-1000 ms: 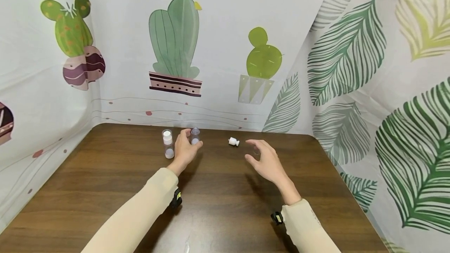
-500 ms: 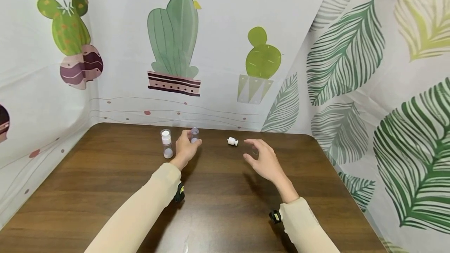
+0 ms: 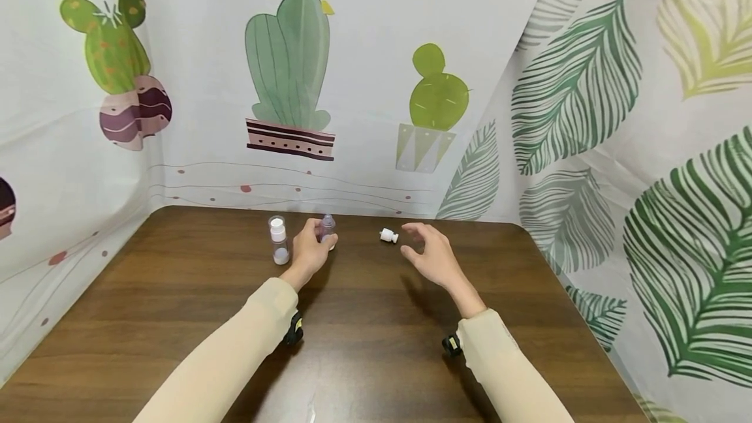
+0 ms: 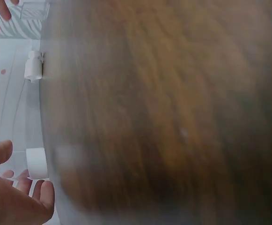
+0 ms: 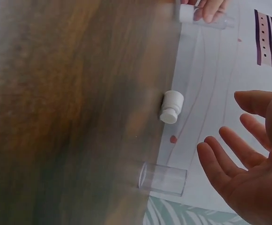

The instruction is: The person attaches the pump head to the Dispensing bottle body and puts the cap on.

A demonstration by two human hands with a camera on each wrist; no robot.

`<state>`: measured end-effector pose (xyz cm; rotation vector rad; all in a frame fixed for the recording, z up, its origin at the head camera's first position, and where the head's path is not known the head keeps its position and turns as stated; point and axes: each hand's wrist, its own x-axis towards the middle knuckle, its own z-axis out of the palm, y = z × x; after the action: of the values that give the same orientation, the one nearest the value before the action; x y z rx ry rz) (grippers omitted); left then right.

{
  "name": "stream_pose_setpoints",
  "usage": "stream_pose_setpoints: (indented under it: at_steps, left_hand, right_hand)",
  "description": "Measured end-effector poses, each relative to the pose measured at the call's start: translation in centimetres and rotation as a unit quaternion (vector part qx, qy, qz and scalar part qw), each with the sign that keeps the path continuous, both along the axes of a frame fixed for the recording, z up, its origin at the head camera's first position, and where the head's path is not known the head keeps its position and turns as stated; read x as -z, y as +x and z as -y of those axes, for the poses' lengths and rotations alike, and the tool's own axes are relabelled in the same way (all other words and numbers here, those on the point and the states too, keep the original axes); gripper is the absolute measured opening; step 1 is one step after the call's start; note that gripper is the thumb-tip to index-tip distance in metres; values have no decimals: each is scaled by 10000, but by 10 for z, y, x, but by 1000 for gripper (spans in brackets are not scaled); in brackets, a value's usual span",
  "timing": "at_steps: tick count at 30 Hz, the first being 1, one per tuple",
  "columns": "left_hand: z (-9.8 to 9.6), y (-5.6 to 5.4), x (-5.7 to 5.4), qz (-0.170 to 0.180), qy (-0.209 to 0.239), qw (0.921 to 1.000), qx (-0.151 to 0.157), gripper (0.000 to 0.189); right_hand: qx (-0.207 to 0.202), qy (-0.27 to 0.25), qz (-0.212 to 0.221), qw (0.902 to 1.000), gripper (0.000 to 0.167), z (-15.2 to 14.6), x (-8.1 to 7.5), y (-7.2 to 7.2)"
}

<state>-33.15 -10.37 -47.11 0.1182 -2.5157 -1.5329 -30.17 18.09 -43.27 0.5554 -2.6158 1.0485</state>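
- Head: the left hand (image 3: 311, 245) grips an upright clear bottle (image 3: 328, 228); the right hand (image 3: 433, 254), nearer the white cap (image 3: 388, 235), holds nothing, its fingers loosely bent. The cap lies just left of them, narrow end towards that hand.
- Left wrist: thumb and fingers curl round the bottle (white base (image 4: 36, 163) downward).
- Right wrist: a clear cup (image 5: 164, 179) stands near the parted fingers, untouched.

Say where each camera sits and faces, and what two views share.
Head: on the head, facing forward and down at the table; left hand, right hand, sleeves.
Left wrist: worn there, facing table, held bottle; both hands.
Right wrist: worn there, facing table, white piece; both hands.
Wrist views share that piece and a clear cylinder.
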Motion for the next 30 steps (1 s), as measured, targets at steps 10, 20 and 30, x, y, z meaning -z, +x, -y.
stream_pose_setpoints:
  at_steps: [10, 20, 30]
  left_hand:
    - [3, 19, -6, -159, -196, 9991, 352, 47]
    - [2, 35, -13, -296, -254, 9965, 743, 45]
    - [1, 55, -25, -541, -367, 9921, 1069, 41]
  right_hand:
    - [101, 11, 281, 9996, 45, 8, 6, -22]
    - [203, 17, 312, 9993, 45, 16, 11, -34]
    - [269, 300, 287, 9988, 44, 16, 18, -45]
